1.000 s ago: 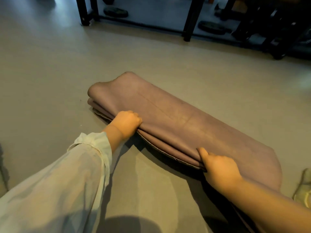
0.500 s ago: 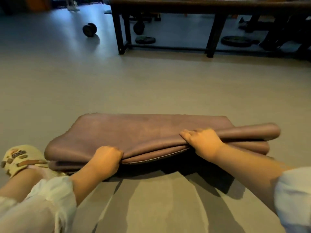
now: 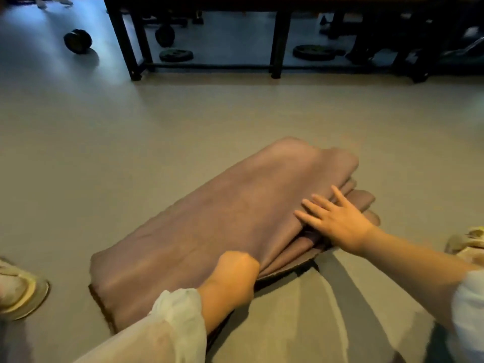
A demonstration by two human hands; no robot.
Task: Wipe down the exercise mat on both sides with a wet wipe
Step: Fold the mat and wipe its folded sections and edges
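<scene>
A mauve exercise mat (image 3: 214, 218) lies folded in several layers on the grey floor, running from near left to far right. My left hand (image 3: 233, 273) is closed on the top layer's near edge, in the middle of the fold. My right hand (image 3: 332, 221) lies flat with fingers spread on the loose layers at the mat's right end, holding nothing. No wet wipe is visible.
A black metal rack (image 3: 275, 64) stands across the far floor, with weight plates (image 3: 176, 55) under it and a dumbbell (image 3: 77, 41) to its left. My sandalled feet show at the left edge (image 3: 18, 292) and the right edge (image 3: 468, 242).
The view has swung, so the mat now lies diagonally. My right hand has let go of the rolled edge and opened flat on the layers. My left hand keeps its grip.
</scene>
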